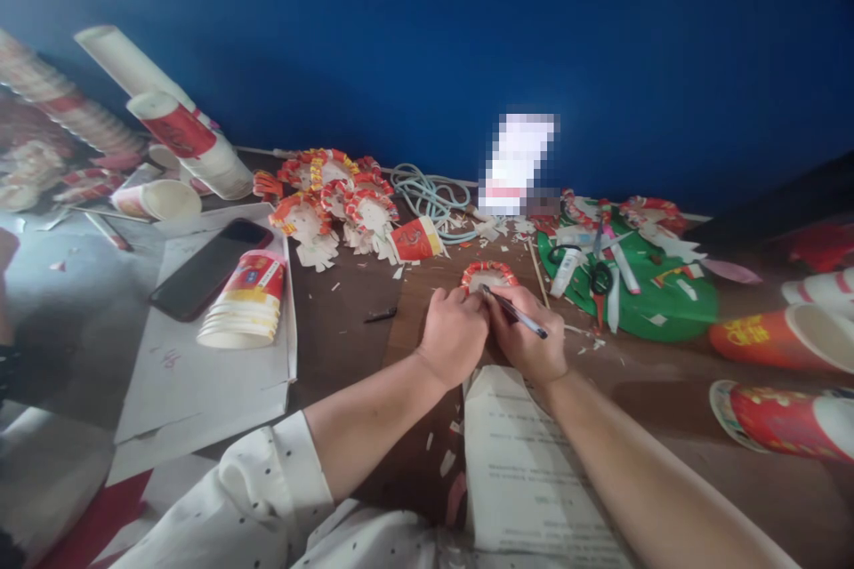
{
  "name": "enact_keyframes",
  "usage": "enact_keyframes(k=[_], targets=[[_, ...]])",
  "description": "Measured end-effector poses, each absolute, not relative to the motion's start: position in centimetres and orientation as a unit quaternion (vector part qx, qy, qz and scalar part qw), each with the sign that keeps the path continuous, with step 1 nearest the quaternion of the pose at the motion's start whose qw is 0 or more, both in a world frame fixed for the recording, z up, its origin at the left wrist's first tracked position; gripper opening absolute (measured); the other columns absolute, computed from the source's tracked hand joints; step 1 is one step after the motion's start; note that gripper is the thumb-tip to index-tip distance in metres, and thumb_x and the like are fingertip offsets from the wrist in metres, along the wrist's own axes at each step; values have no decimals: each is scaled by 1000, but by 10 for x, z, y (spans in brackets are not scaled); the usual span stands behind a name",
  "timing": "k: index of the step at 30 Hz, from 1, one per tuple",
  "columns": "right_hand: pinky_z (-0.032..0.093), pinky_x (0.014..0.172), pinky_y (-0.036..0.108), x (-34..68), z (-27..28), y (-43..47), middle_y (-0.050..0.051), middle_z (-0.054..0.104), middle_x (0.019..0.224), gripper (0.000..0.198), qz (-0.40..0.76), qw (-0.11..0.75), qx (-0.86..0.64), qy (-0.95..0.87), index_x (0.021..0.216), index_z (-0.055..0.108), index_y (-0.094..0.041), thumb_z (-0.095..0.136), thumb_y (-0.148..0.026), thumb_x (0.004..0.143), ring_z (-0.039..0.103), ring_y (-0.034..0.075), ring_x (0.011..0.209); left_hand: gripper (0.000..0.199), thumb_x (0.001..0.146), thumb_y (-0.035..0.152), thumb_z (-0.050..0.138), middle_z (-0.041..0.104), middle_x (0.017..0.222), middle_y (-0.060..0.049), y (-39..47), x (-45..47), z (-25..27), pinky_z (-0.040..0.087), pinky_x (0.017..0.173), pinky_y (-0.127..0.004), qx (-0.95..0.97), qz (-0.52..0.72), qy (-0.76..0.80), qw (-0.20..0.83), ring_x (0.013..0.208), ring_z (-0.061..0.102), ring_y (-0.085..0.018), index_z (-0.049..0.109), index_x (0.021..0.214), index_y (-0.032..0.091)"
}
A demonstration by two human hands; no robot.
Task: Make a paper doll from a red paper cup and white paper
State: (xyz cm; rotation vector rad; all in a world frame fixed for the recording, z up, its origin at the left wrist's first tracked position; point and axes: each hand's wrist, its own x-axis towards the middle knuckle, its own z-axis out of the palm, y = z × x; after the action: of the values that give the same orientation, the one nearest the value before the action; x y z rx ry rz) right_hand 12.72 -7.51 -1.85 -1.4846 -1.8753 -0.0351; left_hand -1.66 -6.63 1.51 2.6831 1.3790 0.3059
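Observation:
Between my hands on the brown table lies a cut paper cup piece [490, 273], with a white middle and a folded red and yellow rim. My right hand [530, 333] is closed around a pen [524, 316], whose tip points down at the white middle. At the left side of the piece, my left hand [457, 331] has its fingers curled and pressed to it; what they grip is partly hidden. A printed paper sheet [527, 453] lies under my wrists. Left of my hands is a black pen cap [381, 315].
Finished-looking cut cup pieces [334, 204] are heaped at the back beside a coiled pale cable [431, 196]. Stacked cups [244, 298] and a phone [210, 267] lie on a white board [220, 391]. Scissors [601, 278] and markers cover a green sheet [680, 302]; cups [787, 418] lie right.

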Motion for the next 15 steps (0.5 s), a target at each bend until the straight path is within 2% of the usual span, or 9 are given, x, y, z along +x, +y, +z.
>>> enact_keyframes(k=[15], targets=[[49, 70, 23, 128, -18, -74, 3, 70, 89, 17, -3, 370, -566, -736, 101, 61, -21, 58, -27, 85, 67, 15, 80, 21, 88, 16, 42, 65, 97, -10, -66, -17, 15, 37, 74, -40, 885, 94, 452, 52, 88, 54, -24, 63, 89, 13]])
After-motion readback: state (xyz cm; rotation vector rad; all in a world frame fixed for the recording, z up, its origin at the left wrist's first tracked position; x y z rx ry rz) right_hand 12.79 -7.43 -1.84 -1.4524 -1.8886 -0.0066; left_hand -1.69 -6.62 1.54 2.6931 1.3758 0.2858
